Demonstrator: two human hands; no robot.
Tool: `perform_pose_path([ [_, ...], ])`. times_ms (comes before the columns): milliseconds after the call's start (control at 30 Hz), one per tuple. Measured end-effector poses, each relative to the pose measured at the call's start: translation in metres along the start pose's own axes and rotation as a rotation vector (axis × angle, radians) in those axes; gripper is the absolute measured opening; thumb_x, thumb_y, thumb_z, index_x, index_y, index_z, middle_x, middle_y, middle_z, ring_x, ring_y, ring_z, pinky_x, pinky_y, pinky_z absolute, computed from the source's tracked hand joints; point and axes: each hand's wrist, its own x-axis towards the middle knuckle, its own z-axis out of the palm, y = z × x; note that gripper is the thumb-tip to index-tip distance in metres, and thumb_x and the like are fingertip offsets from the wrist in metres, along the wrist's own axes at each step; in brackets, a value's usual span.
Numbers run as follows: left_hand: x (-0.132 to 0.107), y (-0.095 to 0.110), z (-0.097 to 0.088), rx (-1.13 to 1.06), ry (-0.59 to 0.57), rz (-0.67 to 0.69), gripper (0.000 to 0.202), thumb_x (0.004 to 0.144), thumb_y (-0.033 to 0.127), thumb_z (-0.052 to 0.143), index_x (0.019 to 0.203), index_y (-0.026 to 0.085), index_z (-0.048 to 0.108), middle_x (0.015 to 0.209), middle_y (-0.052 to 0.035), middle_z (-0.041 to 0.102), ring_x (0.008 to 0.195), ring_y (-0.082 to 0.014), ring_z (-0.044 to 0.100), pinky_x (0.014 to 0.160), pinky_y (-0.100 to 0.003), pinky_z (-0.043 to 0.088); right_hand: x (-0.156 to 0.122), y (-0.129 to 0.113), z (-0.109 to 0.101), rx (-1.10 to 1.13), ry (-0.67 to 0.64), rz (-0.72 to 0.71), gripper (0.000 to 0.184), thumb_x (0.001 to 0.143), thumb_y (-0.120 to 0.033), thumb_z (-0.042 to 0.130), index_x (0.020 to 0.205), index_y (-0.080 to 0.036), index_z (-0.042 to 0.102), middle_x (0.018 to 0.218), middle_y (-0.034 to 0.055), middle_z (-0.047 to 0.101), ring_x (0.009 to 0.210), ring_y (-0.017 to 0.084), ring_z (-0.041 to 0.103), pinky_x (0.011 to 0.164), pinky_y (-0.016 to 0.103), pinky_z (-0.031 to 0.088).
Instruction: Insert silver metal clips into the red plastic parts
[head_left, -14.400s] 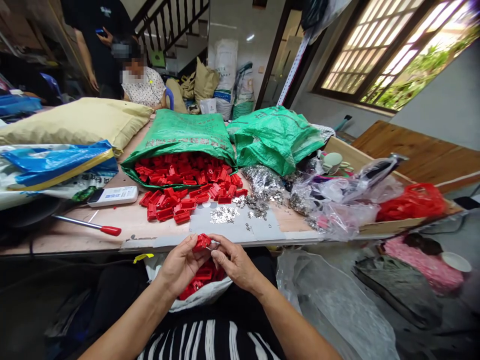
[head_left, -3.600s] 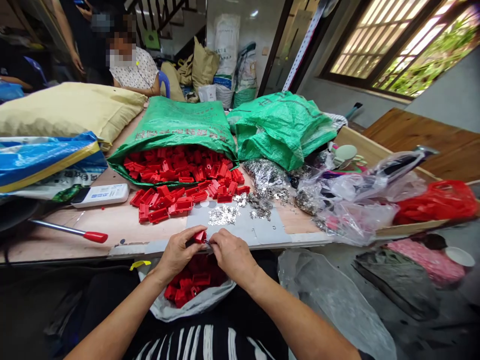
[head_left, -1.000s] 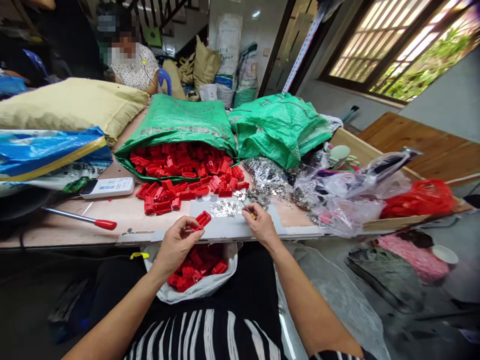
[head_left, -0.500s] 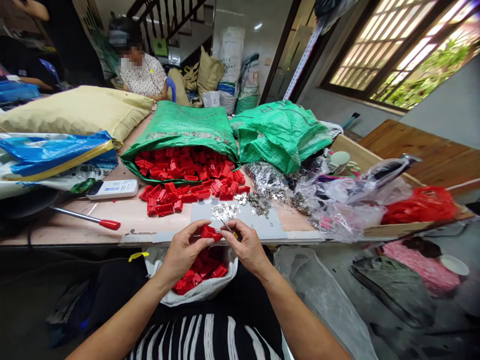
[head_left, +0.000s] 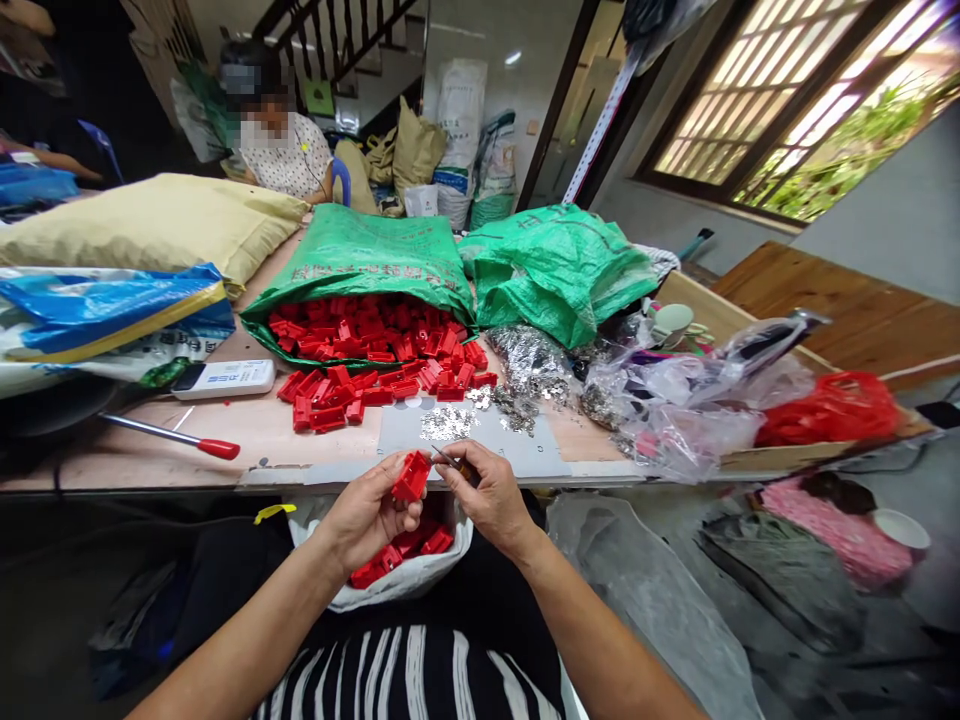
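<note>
The left hand [head_left: 367, 520] is closed around a red plastic block [head_left: 411, 477], its fingers along the sides and the top end left clear, just above the near edge of the surface [head_left: 255, 440]. The right hand [head_left: 487, 500] pinches a small pick [head_left: 448, 458] in a closed grip, its handle mostly buried in the fingers and its thin metal tip just beside the block. Held this close, the two hands look braced for fine work. Directly below them a white bag [head_left: 382, 600] lies in the person's lap, holding more red blocks [head_left: 409, 545], placed so that they are within easy reach. At about 12 o'clock from the hands, a green woven sack [head_left: 360, 255] lies on its side, spilling red blocks [head_left: 322, 400] onto the surface. At about 1 o'clock, silver flakes [head_left: 448, 423] lie spread on a grey sheet [head_left: 510, 458]. At about 10 o'clock are a red-handled screwdriver [head_left: 217, 448] and a white remote [head_left: 223, 380]. The sack's printing and the remote's label are too small to read. At about 11 o'clock, a seated person [head_left: 281, 155] faces this way.
</note>
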Motion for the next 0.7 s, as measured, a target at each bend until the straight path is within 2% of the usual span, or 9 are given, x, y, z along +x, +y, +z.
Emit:
perform_pose_path([
  [100, 0.002, -0.002, -0.002, -0.021, 0.013, -0.041, 0.020, 0.085, 0.023, 0.060, 0.103, 0.015, 0.061, 0.071, -0.0032, 0.063, 0.050, -0.0090, 0.060, 0.044, -0.017, 0.049, 0.001, 0.000, -0.001, -0.034, -0.014, -0.068, 0.010, 0.086, -0.023, 0.056, 0.092, -0.020, 0.064, 0.083, 0.0036, 0.065, 0.069, 0.014, 0.058, 0.065, 0.025, 0.046],
  [233, 0.003, -0.005, -0.002, -0.014, 0.018, -0.066, 0.014, 0.086, 0.022, 0.058, 0.096, 0.013, 0.060, 0.069, -0.0031, 0.063, 0.048, -0.0091, 0.060, 0.042, -0.016, 0.048, 0.001, 0.001, -0.005, -0.055, -0.118, -0.153, 0.012, 0.087, -0.018, 0.054, 0.092, -0.021, 0.064, 0.085, 0.0046, 0.066, 0.080, 0.017, 0.061, 0.075, 0.028, 0.048],
  [400, 0.003, -0.007, -0.001, 0.017, 0.030, -0.090, 0.010, 0.088, 0.022, 0.054, 0.093, 0.013, 0.057, 0.065, -0.0014, 0.060, 0.044, -0.0083, 0.057, 0.039, -0.016, 0.045, 0.002, 0.003, -0.010, -0.085, -0.238, -0.146, 0.014, 0.087, -0.017, 0.055, 0.093, -0.021, 0.067, 0.085, 0.0045, 0.066, 0.081, 0.016, 0.061, 0.075, 0.028, 0.048],
  [700, 0.003, -0.008, -0.001, -0.039, 0.012, -0.123, 0.009, 0.086, 0.021, 0.057, 0.091, 0.014, 0.056, 0.064, -0.0008, 0.059, 0.042, -0.0061, 0.054, 0.038, -0.014, 0.042, -0.002, 0.003, -0.007, -0.081, -0.193, -0.160, 0.013, 0.086, -0.015, 0.055, 0.092, -0.020, 0.066, 0.084, 0.0047, 0.065, 0.080, 0.016, 0.060, 0.074, 0.028, 0.048],
])
